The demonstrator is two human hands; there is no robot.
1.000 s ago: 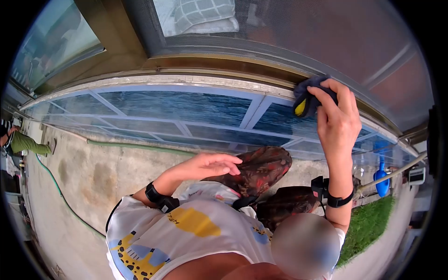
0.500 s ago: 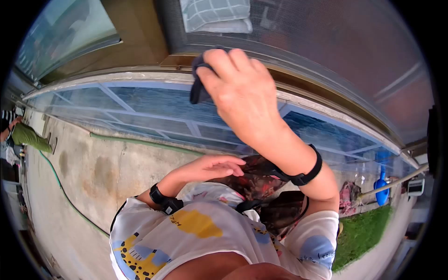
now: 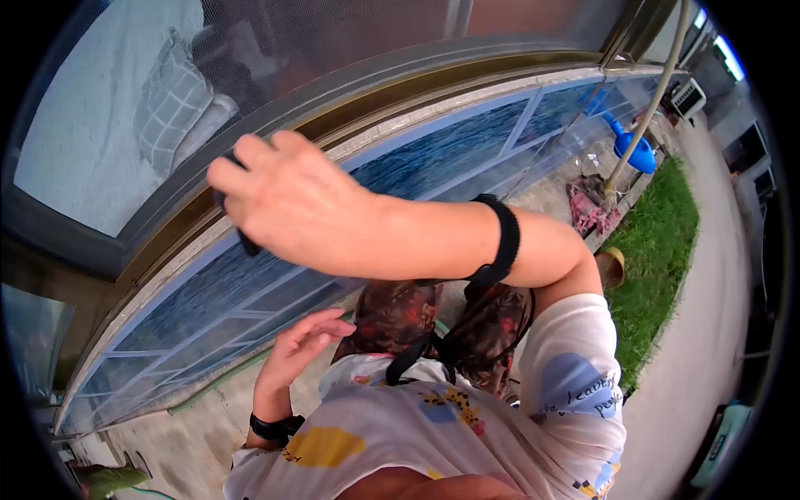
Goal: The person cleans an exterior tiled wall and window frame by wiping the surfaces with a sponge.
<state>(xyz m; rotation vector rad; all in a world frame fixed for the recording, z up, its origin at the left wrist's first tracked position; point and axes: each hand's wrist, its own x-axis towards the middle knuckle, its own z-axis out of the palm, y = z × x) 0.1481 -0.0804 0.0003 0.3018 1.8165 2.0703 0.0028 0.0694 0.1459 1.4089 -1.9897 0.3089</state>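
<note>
Fingers bent, my right hand [image 3: 287,204] grips a dark cloth [image 3: 243,237], most of it hidden under the palm. The hand is over the brown window frame [image 3: 379,104] at the lower edge of a screened window [image 3: 350,37]; I cannot tell whether the cloth touches the frame. Below the frame runs a pale ledge [image 3: 417,125] above blue-patterned wall tiles [image 3: 433,154]. My left hand [image 3: 304,346] hangs in front of my body with its fingers stretched out and nothing in it.
Behind the window lies a checked pillow [image 3: 171,108]. To the right are a blue plastic scoop-like thing [image 3: 637,154], a pole [image 3: 654,100], a pinkish rag bundle [image 3: 592,204] and grass [image 3: 654,267]. A green hose [image 3: 208,387] runs along the wall's foot. At lower left, part of another person's green trousers [image 3: 108,479] shows.
My view has turned to the right, bringing more grass and path into sight. My right hand, still holding the cloth, now appears farther left along the window frame. My left hand stays low and open.
</note>
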